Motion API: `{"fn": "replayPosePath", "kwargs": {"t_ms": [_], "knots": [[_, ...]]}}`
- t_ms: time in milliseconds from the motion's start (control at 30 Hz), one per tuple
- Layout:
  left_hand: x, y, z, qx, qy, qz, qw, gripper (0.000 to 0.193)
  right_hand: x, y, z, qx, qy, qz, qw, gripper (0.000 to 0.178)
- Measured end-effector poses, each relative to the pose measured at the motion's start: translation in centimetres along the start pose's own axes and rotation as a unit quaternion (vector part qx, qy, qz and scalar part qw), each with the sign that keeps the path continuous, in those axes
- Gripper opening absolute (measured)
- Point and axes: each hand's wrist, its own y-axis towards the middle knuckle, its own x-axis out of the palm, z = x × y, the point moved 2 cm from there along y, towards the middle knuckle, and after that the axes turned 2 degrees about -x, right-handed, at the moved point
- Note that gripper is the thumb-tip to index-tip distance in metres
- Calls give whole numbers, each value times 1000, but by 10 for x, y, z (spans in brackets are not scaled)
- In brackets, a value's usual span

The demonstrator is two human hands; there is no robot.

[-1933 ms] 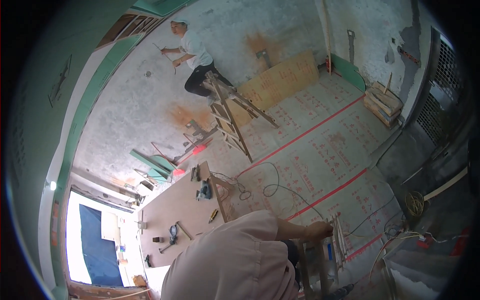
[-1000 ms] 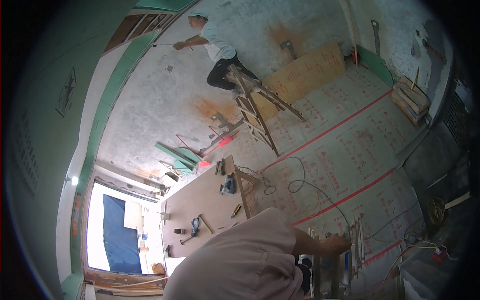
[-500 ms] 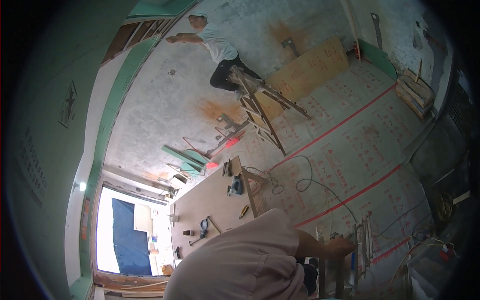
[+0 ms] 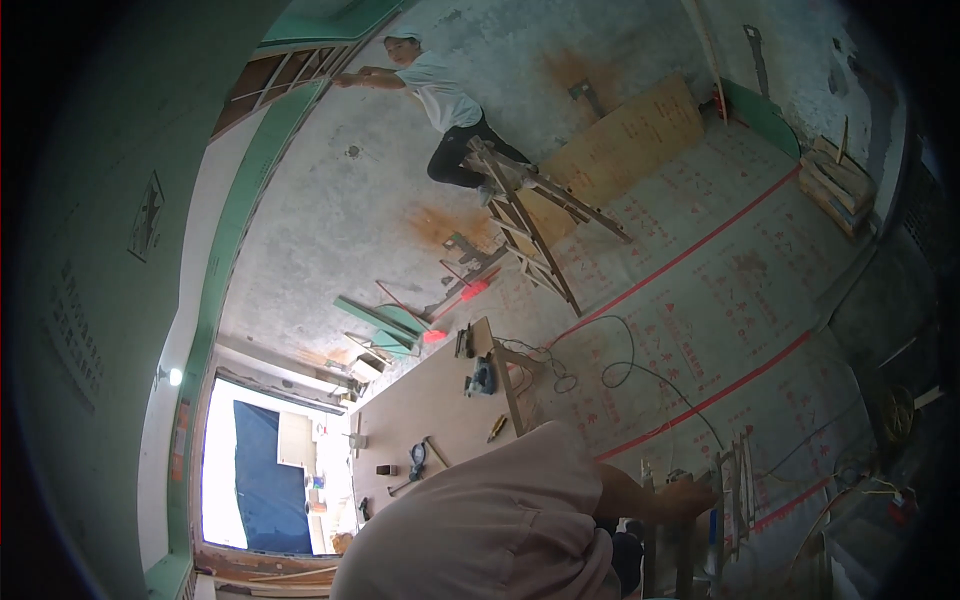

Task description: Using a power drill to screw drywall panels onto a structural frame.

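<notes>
My right hand [image 4: 688,497] is low on the right, at the end of a bare forearm coming from a pale pinkish sleeve [image 4: 480,510]. Its fingers curl down over the top of a wooden frame [image 4: 684,560] that looks like a stepladder. What they close on is too dark and small to make out. A slim blue item [image 4: 713,527] is beside the hand, among several upright thin strips [image 4: 738,490]. My left hand is out of the picture.
A co-worker [image 4: 440,100] straddles a wooden stepladder [image 4: 530,225], arms raised to the green board edge. A worktable [image 4: 400,400] carries a power tool [image 4: 480,375], a yellow-handled tool [image 4: 497,428] and a hammer [image 4: 405,487]. A cable [image 4: 655,375] crosses the covered floor. Green board [image 4: 100,300] rises at left.
The whole view has shifted slightly, with the scene sitting a little farther right and lower. The co-worker's head has turned a bit. My right hand remains at the wooden frame.
</notes>
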Motion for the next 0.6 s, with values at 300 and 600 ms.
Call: {"fn": "replayPosePath", "kwargs": {"t_ms": [300, 600], "knots": [[-5, -3, -1, 22, 14, 8, 1000, 20, 2, -2, -10, 24, -3, -15, 1000, 35], [-4, -5, 0, 21, -6, 3, 1000, 20, 10, 4, -22, 57, -6, -18, 998, 35]]}}
